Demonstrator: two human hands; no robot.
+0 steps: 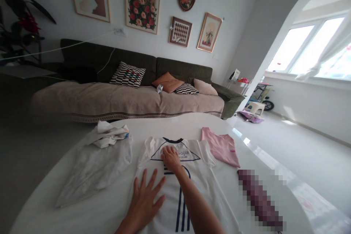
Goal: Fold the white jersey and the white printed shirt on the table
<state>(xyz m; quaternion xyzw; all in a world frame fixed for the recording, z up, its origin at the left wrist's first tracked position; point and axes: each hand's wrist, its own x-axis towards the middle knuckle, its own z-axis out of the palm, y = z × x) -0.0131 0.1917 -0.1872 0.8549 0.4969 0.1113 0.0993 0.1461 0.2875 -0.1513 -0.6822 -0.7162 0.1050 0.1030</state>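
Observation:
A white sports shirt [203, 190] with dark blue collar trim, lettering and stripes lies flat on a white table [164, 124] in front of me. My right hand [170, 159] rests palm down on the shirt's chest, over the lettering. My left hand [145, 195] presses flat with spread fingers on the shirt's left side, lower down. Neither hand holds anything.
A crumpled white garment [109, 134] lies on a pale flat garment [94, 170] to the left. A folded pink garment [222, 148] sits to the right. A dark green sofa [123, 87] with cushions stands behind the table. White floor opens to the right.

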